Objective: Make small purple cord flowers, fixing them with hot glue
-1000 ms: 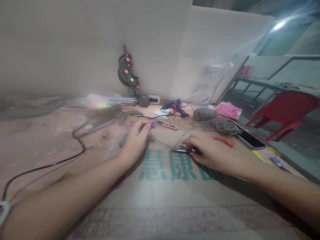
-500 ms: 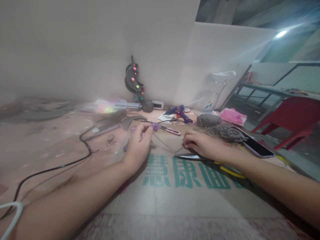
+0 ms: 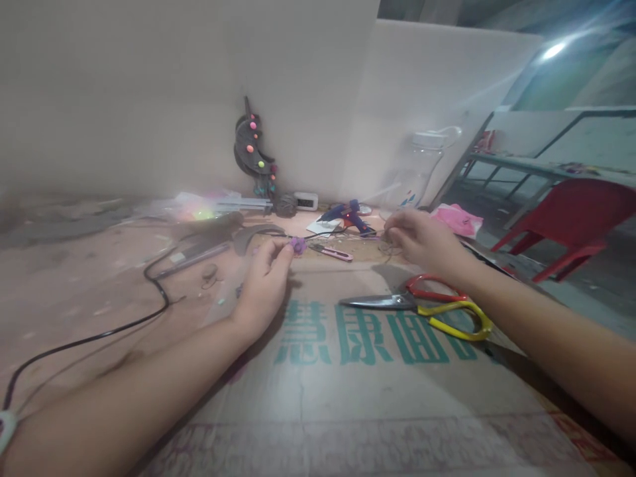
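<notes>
My left hand (image 3: 268, 275) pinches a small purple flower-like piece (image 3: 298, 246) between thumb and fingertips, just above the board. My right hand (image 3: 415, 235) is raised near the glue gun, its fingers closed together. A thin greyish strand of yarn (image 3: 388, 249) loops below those fingertips, partly blurred. The ball of grey yarn behind that hand is hidden by it. Scissors (image 3: 397, 302) with one red and one yellow handle lie on the board below my right hand, blades pointing left. Beyond the purple piece rests a pink utility knife (image 3: 335, 253).
A blue glue gun (image 3: 350, 215) lies at the back by a white paper (image 3: 322, 226). A clear bottle (image 3: 417, 169), a pink bag (image 3: 458, 220) and a red chair (image 3: 571, 215) are on the right. A grey moon ornament (image 3: 251, 149) leans on the wall. A black cable (image 3: 119, 329) crosses the left.
My right hand has lifted and moved away from the scissors towards the back, uncovering their handles. The strand stretched between both hands no longer shows there. My left hand still holds the purple piece.
</notes>
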Demonstrator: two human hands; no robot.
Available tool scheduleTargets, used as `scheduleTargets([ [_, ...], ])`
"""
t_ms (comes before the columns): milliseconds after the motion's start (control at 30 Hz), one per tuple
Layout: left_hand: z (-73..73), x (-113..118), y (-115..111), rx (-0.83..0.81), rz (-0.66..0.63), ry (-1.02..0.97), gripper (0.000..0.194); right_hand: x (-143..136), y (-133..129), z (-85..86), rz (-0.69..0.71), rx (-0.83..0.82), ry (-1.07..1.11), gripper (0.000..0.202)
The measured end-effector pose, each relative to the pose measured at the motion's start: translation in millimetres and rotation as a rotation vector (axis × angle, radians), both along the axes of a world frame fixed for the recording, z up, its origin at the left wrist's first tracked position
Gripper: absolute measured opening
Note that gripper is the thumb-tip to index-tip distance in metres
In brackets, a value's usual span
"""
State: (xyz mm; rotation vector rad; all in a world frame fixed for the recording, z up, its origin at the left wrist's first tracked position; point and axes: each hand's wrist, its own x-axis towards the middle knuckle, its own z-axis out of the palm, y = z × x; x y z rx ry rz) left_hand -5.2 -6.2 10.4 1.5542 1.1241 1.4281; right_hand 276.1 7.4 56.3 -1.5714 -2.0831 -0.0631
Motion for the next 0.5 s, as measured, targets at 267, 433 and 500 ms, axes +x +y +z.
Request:
scheduleTargets([
  [267,-12.0,0.4,2.5,0.054,-0.059,0.072,0.018,-5.7,-19.9,20.9,0.094,-0.075,-0.038,0.036],
  [433,-13.8,0.5,-1.6,0.272,-0.118,0.235,0.016,-52.8,-35.4,9.5,0.251,-0.346,0.326,0.044],
  [500,-12.9,0.4,-3.1,0.341,-0.137,0.264,0.013,-70.7,-31.6,-2.3,0.332,-0.501,0.445,0.053],
])
